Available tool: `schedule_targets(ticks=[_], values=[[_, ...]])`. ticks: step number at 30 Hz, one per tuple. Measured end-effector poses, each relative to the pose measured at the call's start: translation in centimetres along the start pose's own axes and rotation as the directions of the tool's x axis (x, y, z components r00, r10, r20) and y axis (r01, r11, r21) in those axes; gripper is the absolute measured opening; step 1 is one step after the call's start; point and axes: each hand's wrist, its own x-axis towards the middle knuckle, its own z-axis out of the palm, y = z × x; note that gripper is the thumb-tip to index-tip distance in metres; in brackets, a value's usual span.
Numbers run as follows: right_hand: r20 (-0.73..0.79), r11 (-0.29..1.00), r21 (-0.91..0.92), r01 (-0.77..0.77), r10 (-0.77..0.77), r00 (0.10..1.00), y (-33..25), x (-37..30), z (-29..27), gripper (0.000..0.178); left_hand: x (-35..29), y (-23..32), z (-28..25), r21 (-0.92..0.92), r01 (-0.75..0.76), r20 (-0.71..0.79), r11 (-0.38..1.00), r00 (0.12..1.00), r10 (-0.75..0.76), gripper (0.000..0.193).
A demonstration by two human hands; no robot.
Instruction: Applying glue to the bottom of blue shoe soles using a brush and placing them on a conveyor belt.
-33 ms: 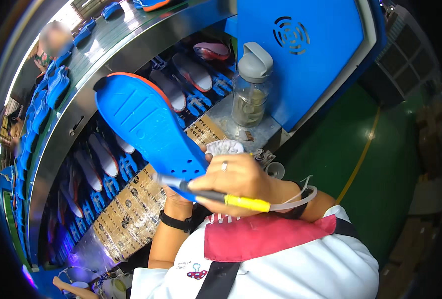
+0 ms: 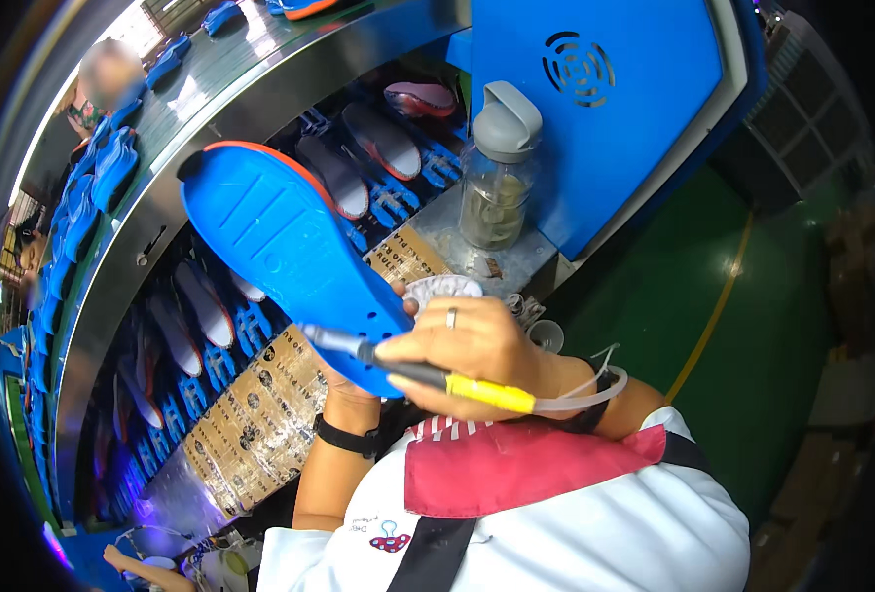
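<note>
A blue shoe sole [image 2: 280, 237] with an orange-red edge and a black toe tip is held up at a slant, its ribbed inner face toward me. My left hand [image 2: 346, 383] supports it from beneath at the heel; most of its fingers are hidden, but a few tips show at the sole's far edge. In my right hand [image 2: 477, 345] is a glue brush [image 2: 492, 394] with a dark and yellow handle and a clear tube trailing from its end. The blurred brush end lies over the heel, near its small holes; whether it touches the surface I cannot tell.
A clear bottle [image 2: 497, 197] with a grey lid stands beside a blue machine housing [image 2: 645, 128]. Several dark shoe parts sit on blue racks behind taped cardboard [image 2: 260, 414]. More blue soles line a conveyor [image 2: 250, 49], with a person [image 2: 112, 79] beyond it.
The sole has shifted slightly left and up. The brush end has moved a little up and left across the heel, and my right hand has tilted slightly.
</note>
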Motion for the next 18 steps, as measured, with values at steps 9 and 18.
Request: schedule_targets(ticks=[9,18], values=[[0.197,0.953,0.239,-0.189,0.143,0.97,-0.3,-0.8,-0.1,0.025,0.9,2.2,0.6,-0.034,-0.065,0.19,0.997,0.979,0.071,0.08],[0.345,0.913,0.316,-0.257,0.142,0.928,0.1,-0.6,-0.9,0.029,0.3,4.4,2.5,0.193,-0.037,0.143,0.98,0.99,0.009,0.095]])
